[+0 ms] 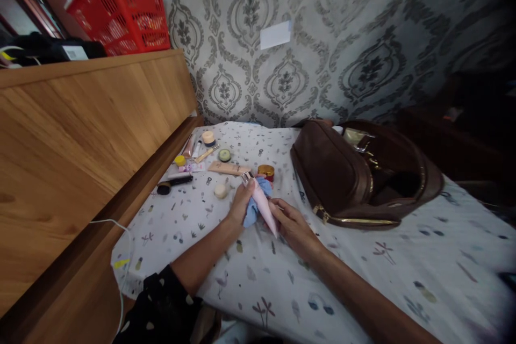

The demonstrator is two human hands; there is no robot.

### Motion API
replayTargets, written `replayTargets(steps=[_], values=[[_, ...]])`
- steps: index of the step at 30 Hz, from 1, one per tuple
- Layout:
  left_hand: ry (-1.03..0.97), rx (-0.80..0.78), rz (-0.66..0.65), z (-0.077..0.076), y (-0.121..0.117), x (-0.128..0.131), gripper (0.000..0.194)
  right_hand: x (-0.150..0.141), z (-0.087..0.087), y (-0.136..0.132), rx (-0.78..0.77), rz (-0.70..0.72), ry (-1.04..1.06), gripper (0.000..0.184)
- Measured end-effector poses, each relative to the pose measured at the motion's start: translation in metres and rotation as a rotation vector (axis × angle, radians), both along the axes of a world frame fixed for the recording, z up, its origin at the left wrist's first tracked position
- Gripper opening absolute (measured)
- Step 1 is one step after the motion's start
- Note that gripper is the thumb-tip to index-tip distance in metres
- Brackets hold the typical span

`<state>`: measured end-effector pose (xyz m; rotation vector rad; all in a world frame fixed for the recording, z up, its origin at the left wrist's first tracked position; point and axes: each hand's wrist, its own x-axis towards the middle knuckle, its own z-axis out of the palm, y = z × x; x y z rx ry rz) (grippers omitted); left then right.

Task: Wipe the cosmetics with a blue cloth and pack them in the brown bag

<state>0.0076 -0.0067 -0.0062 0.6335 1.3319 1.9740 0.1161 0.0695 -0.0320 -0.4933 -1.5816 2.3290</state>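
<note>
Over a bed with a patterned white sheet (363, 274), both hands meet on a pink tube (264, 205) with a silvery cap. My left hand (241, 203) is closed on a blue cloth (255, 205) pressed against the tube's upper part. My right hand (291, 221) pinches the tube's lower end. Just beyond the hands lie several cosmetics: a small red-gold jar (266, 172), a beige tube (228, 168), a round cream pot (220, 190), a green-lidded pot (224, 155) and a black pen-like stick (174, 185).
An open brown bag (363, 177) with gold zips lies to the right of the hands. A wooden headboard (80, 134) runs along the left, with a red basket (121, 11) on top. A white cable (123, 247) hangs at the bed's left edge. Patterned wallpaper stands behind.
</note>
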Motion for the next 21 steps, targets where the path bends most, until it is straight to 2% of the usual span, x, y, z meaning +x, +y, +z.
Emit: replayTargets(steps=[5, 8, 11, 17, 21], values=[[-0.003, -0.074, 0.15, 0.002, -0.004, -0.003, 0.07, 0.003, 0.006, -0.008, 0.263, 0.078, 0.04, 0.05], [0.067, -0.156, 0.206, -0.001, -0.004, -0.006, 0.068, 0.003, 0.001, -0.01, 0.412, 0.073, 0.075, 0.057], [0.154, -0.205, 0.252, -0.007, -0.004, -0.009, 0.066, 0.003, -0.006, -0.01, 0.501, 0.038, 0.049, 0.052], [0.19, -0.165, 0.247, -0.012, -0.003, -0.011, 0.069, 0.006, -0.003, -0.011, 0.461, 0.144, 0.002, 0.045], [0.218, -0.175, 0.321, -0.012, -0.006, -0.017, 0.067, 0.008, 0.003, -0.012, 0.371, 0.195, 0.05, 0.048]])
